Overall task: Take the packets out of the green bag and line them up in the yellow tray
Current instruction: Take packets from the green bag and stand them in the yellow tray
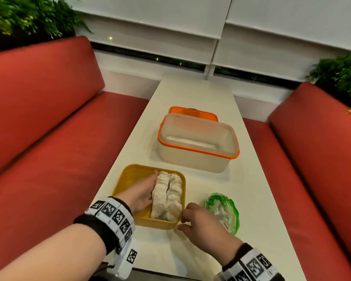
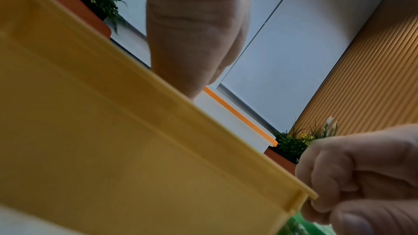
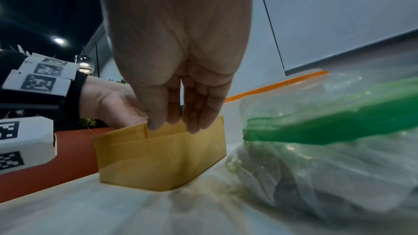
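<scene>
The yellow tray (image 1: 128, 173) sits near the front of the white table. Two white crumpled packets lie side by side along its right half, the left packet (image 1: 160, 193) touching the right packet (image 1: 175, 191). My left hand (image 1: 142, 191) is inside the tray, its straight fingers flat against the left packet's side. My right hand (image 1: 199, 224) pinches the tray's near right corner with curled fingers and thumb, as the left wrist view shows at the tray wall (image 2: 135, 149). The green bag (image 1: 223, 209) lies just right of the tray, crumpled, its contents unclear (image 3: 328, 113).
A clear box with an orange rim (image 1: 199, 147) stands behind the tray, and its orange lid (image 1: 193, 111) lies beyond it. Red sofa seats (image 1: 49, 138) flank the narrow table (image 1: 190, 92) on both sides. Plants stand at the back corners.
</scene>
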The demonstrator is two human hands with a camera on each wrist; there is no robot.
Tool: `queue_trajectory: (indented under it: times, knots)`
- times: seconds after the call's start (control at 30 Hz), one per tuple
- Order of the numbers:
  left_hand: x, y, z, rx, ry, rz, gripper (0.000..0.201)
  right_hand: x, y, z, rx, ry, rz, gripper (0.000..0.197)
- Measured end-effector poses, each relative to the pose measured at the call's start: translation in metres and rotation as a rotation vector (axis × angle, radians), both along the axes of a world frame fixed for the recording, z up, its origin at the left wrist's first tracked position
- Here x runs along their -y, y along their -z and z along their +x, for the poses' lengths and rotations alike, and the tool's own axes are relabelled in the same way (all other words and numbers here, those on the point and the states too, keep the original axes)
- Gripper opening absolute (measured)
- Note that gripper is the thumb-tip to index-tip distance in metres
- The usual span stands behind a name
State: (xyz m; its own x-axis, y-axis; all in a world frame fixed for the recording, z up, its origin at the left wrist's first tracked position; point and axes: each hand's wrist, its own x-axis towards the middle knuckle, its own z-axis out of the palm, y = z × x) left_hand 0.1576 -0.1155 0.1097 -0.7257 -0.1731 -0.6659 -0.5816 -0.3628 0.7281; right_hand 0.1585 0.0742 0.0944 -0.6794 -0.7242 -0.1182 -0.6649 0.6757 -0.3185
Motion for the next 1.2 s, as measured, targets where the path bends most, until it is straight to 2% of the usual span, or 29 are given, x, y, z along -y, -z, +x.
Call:
queue_trajectory:
  times: [0.13,0.37,0.47,0.53,0.6,0.7,0.8,0.87,0.93,0.97,1.03,1.13,1.2]
  knots:
    - [-0.004,0.002,0.001,-0.02,0.004,0.045,0.057,-0.001,0.0,-0.001,0.006,-0.023,-0.04,0.022]
    - [0.012,0.011,0.0,-0.033,-0.05,-0.017,0.07,-0.013,-0.007,0.0,0.038,-0.015,-0.148,0.02]
    - [0.011,0.005,0.006,-0.116,-0.047,-0.099,0.061,-0.035,-0.015,-0.008,0.036,0.045,-0.258,0.012]
    - [0.0,-0.007,0.013,-0.202,-0.006,-0.174,0.044,-0.057,-0.019,-0.019,0.022,0.16,-0.306,0.006]
    - [-0.019,-0.019,0.018,-0.268,0.099,-0.314,0.029,-0.079,-0.019,-0.032,-0.002,0.292,-0.291,0.004]
    - [-0.055,-0.031,0.023,-0.327,0.358,-0.519,0.03,-0.099,-0.012,-0.045,0.037,0.414,-0.171,0.008]
    - [-0.093,-0.031,0.022,-0.307,0.622,-0.648,0.034,-0.1,-0.001,-0.051,0.021,0.483,-0.092,0.026]
    - [-0.112,-0.02,0.018,-0.273,0.7,-0.674,0.037,-0.1,0.008,-0.055,-0.005,0.545,-0.05,0.048]
    - [-0.127,-0.007,0.011,-0.231,0.695,-0.7,0.038,-0.099,0.013,-0.06,0.159,0.646,-0.018,0.066]
    - [-0.132,0.0,0.008,-0.205,0.686,-0.717,0.04,-0.097,0.016,-0.062,0.273,0.675,-0.03,0.069]
    - [-0.14,0.013,0.001,-0.149,0.66,-0.733,0.046,-0.094,0.021,-0.062,0.421,0.686,-0.104,0.056]
    - [-0.145,0.026,-0.006,-0.122,0.626,-0.753,0.058,-0.093,0.023,-0.056,0.517,0.699,-0.216,0.036]
    - [-0.146,0.03,-0.007,-0.122,0.61,-0.758,0.063,-0.092,0.023,-0.054,0.55,0.725,-0.253,0.032]
